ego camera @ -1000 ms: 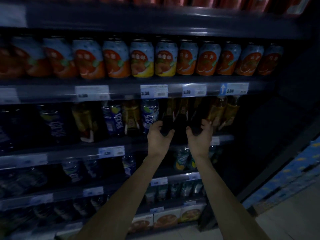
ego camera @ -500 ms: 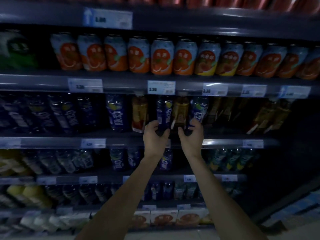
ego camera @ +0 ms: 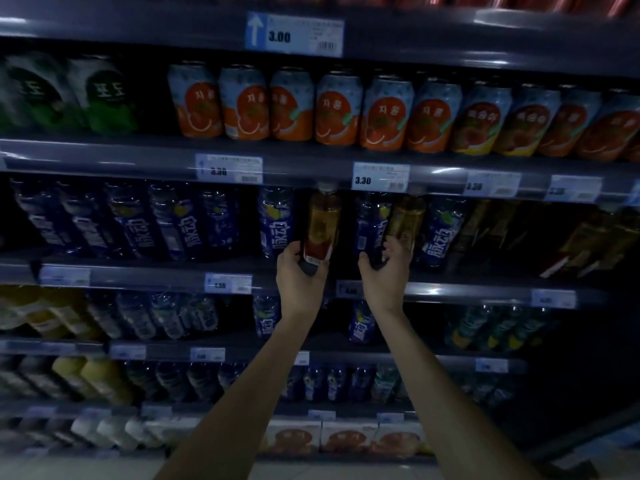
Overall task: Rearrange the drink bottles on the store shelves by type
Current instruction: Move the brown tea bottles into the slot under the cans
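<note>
A dim store aisle seen from a person's own eyes, both bare arms raised to a shelf [ego camera: 156,271] of drink bottles. The left hand [ego camera: 300,271] is wrapped around the base of an amber tea bottle [ego camera: 322,226] with a red label, thumb on its left side, fingers curled under it. Just left of that hand stands a blue bottle [ego camera: 275,221]; further left runs a long row of matching blue bottles.

The right hand [ego camera: 384,268] is closed around the bottom of a dark blue bottle [ego camera: 370,226], and its fingertips [ego camera: 403,249] also touch a second amber bottle [ego camera: 407,220] just beside it; whether it holds both cannot be told. Right of this hand stands one more blue bottle [ego camera: 438,230], then a dark group of amber bottles [ego camera: 588,237].

Blue and amber alternate here, so the sorting seems mid-way: the person appears to be pulling the mixed bottles out. Next, amber bottles likely need carrying right, blue ones left, lifted clear of the shelf lip without toppling neighbours.
</note>
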The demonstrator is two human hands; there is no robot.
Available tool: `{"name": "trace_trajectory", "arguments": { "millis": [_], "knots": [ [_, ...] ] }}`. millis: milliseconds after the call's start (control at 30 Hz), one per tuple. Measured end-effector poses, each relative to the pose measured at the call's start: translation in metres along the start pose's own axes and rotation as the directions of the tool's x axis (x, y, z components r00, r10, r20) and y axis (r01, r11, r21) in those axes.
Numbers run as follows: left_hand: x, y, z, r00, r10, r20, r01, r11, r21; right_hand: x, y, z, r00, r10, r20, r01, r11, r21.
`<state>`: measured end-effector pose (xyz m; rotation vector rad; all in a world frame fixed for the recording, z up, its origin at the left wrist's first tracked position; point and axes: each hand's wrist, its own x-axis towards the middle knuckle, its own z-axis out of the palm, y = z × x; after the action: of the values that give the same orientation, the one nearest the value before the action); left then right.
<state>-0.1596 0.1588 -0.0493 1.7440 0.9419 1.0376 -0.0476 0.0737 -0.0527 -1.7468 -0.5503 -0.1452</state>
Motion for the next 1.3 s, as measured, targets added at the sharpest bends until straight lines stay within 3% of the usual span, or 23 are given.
{"name": "trace_trajectory", "arguments": {
  "millis": [233, 800, 1167, 1300],
  "knots": [
    [0.011, -0.004, 0.015, 0.998, -0.056, 0.016, 0.055, 0.998, 0.009, 0.022, 0.004, -0.012, 0.986, -0.005, -0.169, -0.009, 0.996, -0.084],
    [0.023, 0.002, 0.042, 0.998, -0.062, -0.013, 0.063, 0.998, 0.009, 0.035, 0.02, -0.006, 0.977, 0.064, -0.203, -0.077, 0.995, -0.058],
    [0.034, 0.002, 0.054, 0.992, -0.091, -0.084, 0.103, 0.985, 0.141, 0.048, 0.022, -0.008, 0.972, 0.087, -0.219, -0.13, 0.973, -0.19],
    [0.035, 0.003, 0.051, 0.986, -0.127, -0.11, 0.138, 0.985, 0.105, 0.05, 0.021, -0.012, 0.968, 0.092, -0.233, -0.14, 0.97, -0.198]
  ]
}}
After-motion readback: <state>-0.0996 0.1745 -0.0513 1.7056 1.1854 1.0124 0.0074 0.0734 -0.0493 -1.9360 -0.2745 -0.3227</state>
